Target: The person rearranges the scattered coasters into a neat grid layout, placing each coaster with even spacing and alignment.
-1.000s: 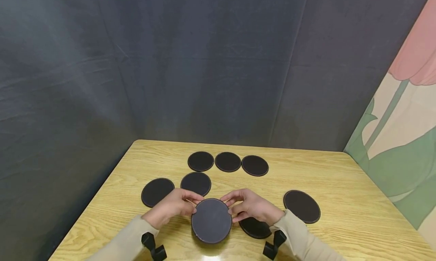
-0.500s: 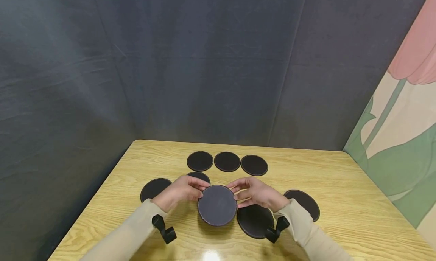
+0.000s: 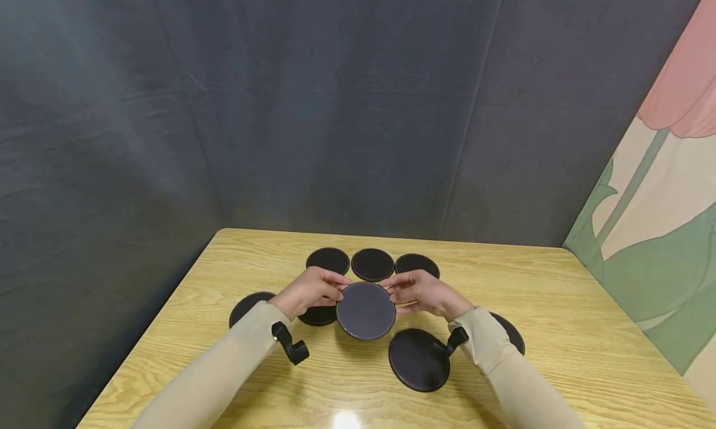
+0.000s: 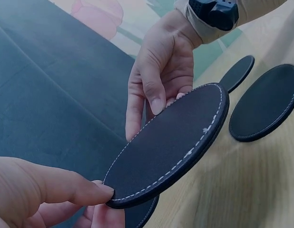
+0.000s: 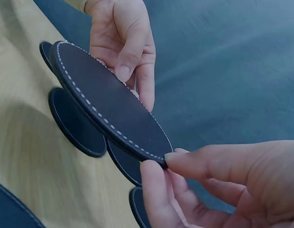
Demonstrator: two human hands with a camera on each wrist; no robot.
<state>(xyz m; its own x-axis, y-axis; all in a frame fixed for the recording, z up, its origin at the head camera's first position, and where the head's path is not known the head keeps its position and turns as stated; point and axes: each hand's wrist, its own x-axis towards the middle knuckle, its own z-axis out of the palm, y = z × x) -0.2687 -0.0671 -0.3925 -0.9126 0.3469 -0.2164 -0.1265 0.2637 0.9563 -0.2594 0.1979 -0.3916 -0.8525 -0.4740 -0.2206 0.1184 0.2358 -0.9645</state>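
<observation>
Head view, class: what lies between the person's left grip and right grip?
A dark, round, stitched coaster lies between the left grip and the right grip, its rim pinched on both sides; the head view shows this.

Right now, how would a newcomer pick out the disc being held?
Start at the wooden table before the dark curtain. Near the table's middle, the left hand and right hand pinch a round, stitched disc between them; unlike the other discs lying there, it alone is lifted.
</observation>
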